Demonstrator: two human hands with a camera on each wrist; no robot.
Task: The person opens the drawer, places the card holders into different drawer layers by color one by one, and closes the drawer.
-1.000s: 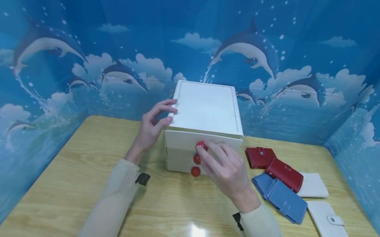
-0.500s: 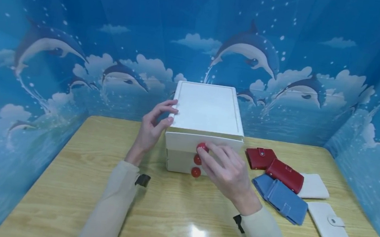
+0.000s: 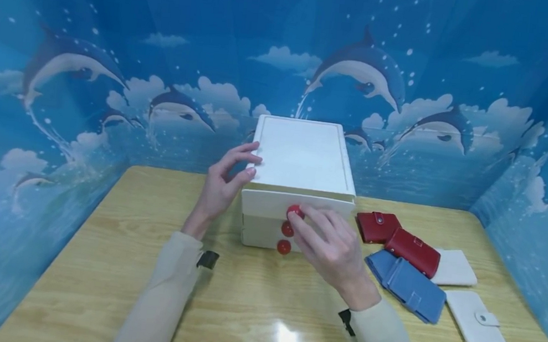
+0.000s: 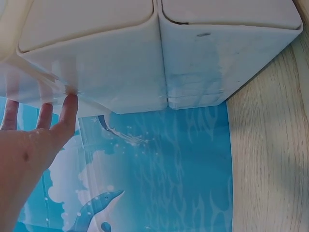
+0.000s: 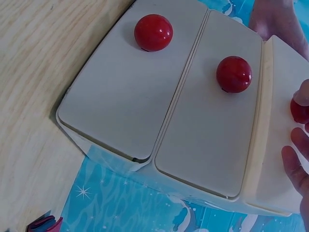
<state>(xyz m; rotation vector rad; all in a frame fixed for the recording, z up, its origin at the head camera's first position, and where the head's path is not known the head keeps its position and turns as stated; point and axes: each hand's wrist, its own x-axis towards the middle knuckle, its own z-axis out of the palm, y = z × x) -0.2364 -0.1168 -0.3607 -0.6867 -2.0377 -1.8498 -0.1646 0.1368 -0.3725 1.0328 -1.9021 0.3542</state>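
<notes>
A white three-drawer box [image 3: 301, 151] stands on the table with round red knobs down its front. Thumb and fingers of my right hand [image 3: 328, 246] pinch the knob of the top drawer [image 3: 265, 204], which stands slightly out from the box. In the right wrist view the knobs of the middle drawer [image 5: 207, 121] and the bottom drawer [image 5: 130, 82] show fully; both drawers are pushed in. My left hand [image 3: 219, 187] rests its fingertips on the left side and top edge of the box, fingers spread. The left wrist view shows the fingertips [image 4: 71, 101] against the white side wall.
Right of the box lie two dark red wallets [image 3: 413, 252], blue wallets [image 3: 414, 289] partly under them, a white wallet [image 3: 454, 268] behind and another white snap wallet [image 3: 478, 323] nearer. The wooden table [image 3: 119, 260] meets a dolphin-printed blue curtain [image 3: 216, 48] on three sides.
The top drawer has come out very slightly toward me with my right hand on its knob. My left hand keeps its place on the box. The wallets lie as before.
</notes>
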